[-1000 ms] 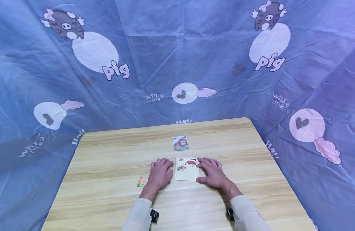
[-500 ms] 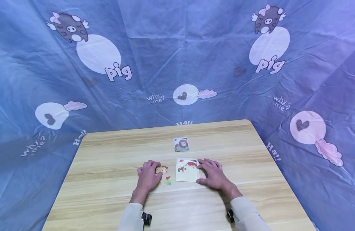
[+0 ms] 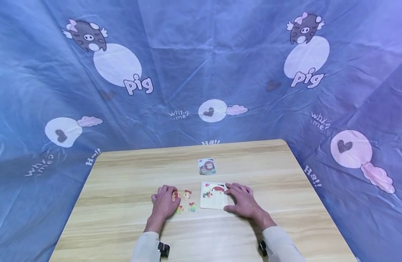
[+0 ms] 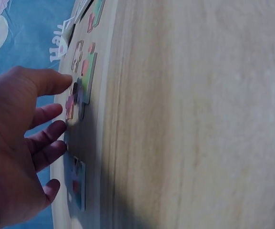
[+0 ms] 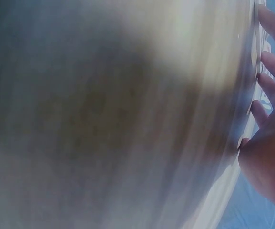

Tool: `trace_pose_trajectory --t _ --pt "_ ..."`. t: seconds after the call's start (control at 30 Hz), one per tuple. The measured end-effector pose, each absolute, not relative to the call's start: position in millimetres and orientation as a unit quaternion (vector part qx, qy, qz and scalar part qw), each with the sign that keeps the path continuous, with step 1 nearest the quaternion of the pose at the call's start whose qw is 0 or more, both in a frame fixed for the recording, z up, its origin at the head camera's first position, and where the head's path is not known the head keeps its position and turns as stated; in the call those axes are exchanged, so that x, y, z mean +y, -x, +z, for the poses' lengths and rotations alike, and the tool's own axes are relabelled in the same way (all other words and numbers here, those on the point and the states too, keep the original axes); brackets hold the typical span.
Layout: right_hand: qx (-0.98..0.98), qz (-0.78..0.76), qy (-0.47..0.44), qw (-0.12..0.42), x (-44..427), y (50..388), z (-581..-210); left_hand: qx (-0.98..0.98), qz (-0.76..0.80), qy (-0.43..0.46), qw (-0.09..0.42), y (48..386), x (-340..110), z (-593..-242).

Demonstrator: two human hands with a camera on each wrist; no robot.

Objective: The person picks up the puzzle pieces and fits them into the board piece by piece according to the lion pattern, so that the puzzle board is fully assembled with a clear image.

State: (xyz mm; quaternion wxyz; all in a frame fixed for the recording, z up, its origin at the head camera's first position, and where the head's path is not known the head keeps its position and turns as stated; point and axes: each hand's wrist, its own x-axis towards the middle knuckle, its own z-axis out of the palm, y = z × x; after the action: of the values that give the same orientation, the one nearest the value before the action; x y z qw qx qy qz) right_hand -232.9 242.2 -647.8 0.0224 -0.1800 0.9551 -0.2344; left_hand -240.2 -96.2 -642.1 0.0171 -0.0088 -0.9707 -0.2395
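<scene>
In the head view my left hand [image 3: 164, 203] is over a cluster of small puzzle pieces, thumb and index finger beside a red and yellow puzzle piece [image 3: 175, 195]. Its fingers look spread and relaxed in the left wrist view, the thumb near the pieces. A lion-face piece [image 3: 187, 194] and two green ones, one of them a green-and-red piece [image 3: 192, 207], lie close by. My right hand [image 3: 243, 203] rests against the right edge of a white puzzle board [image 3: 213, 203], thumb near its front corner. Several pieces sit in the board's upper part.
Behind the board lies a lion picture card [image 3: 206, 166]. The wooden table [image 3: 122, 189] meets a blue printed cloth [image 3: 174, 72] at the back and sides. Another puzzle piece [image 4: 78, 183] appears low in the left wrist view.
My left hand has moved left, away from the board. Puzzle pieces now show spread out between it and the board. The right hand stays at the board's right edge.
</scene>
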Motion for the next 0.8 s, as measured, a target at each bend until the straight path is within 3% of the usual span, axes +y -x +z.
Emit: trace_pose_trajectory --t 0.8 --pt "0.956 -0.236 0.177 0.011 241 233 -646 -0.968 -0.250 -0.010 -0.034 245 -98 -632"
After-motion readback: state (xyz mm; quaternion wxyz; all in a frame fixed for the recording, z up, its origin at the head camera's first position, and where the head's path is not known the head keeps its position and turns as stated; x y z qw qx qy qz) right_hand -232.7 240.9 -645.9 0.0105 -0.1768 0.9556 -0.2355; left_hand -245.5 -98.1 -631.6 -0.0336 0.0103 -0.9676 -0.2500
